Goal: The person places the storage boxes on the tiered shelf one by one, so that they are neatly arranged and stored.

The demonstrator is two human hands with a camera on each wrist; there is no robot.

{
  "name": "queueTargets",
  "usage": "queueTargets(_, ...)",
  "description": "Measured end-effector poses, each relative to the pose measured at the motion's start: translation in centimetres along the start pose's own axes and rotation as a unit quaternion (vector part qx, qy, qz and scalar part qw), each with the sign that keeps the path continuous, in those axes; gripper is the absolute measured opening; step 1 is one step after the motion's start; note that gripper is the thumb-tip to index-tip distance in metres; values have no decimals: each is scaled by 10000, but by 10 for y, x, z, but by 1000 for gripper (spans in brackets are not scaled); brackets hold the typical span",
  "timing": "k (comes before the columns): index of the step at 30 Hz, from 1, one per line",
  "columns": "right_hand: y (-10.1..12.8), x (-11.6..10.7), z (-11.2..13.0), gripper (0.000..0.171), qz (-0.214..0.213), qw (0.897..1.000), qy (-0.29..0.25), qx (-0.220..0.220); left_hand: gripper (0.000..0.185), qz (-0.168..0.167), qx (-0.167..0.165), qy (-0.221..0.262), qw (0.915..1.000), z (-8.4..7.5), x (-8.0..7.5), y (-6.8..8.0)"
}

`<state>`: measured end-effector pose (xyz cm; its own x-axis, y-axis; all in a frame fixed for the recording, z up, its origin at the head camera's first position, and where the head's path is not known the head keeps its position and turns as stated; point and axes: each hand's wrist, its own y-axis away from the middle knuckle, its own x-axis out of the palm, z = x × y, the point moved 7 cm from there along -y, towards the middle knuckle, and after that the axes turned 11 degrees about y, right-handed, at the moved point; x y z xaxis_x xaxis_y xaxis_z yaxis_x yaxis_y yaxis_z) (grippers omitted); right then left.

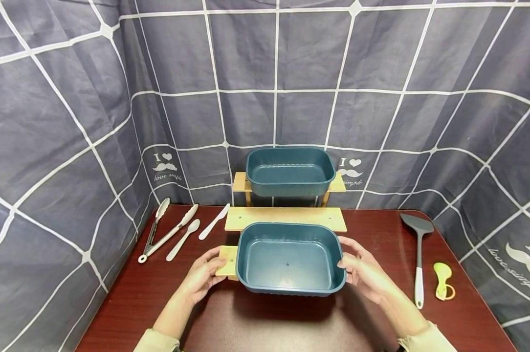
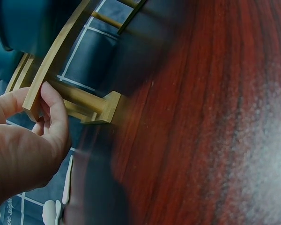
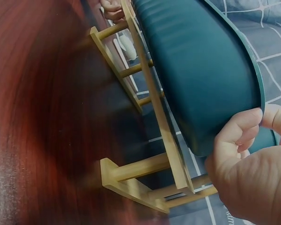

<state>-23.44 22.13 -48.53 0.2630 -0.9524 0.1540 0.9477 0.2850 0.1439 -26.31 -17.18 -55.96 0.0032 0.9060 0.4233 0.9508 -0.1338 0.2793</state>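
Note:
A three-tier wooden stand [image 1: 284,218] sits at the back middle of the red-brown table [image 1: 269,322]. One empty teal tub [image 1: 289,168] rests on its top tier, and a second teal tub [image 1: 287,264] sits on the lowest tier, nearest me. My left hand [image 1: 218,264] pinches the left end of the lowest wooden shelf; in the left wrist view the hand [image 2: 33,93] has thumb and forefinger on the board [image 2: 61,42]. My right hand [image 1: 344,261] grips the right rim of the near tub; in the right wrist view the hand [image 3: 262,119] curls over the tub [image 3: 196,70] edge.
Metal tongs [image 1: 159,234], a white spoon [image 1: 183,239] and a white knife [image 1: 214,221] lie at the back left. A grey spatula [image 1: 418,254] and a yellow-green tool [image 1: 442,281] lie on the right. Grey checked cloth walls the table on three sides.

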Motion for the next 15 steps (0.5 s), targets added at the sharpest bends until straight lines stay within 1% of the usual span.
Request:
queueTargets(6,-5,-2,-5,52,-181,9996,99,172,58,-23,14,-11,10000,-1,0,0)
queueTargets(15,-9,-2,-8,55,-250,9992,78,301,61,19,-59,32,10000,0,-1,-1)
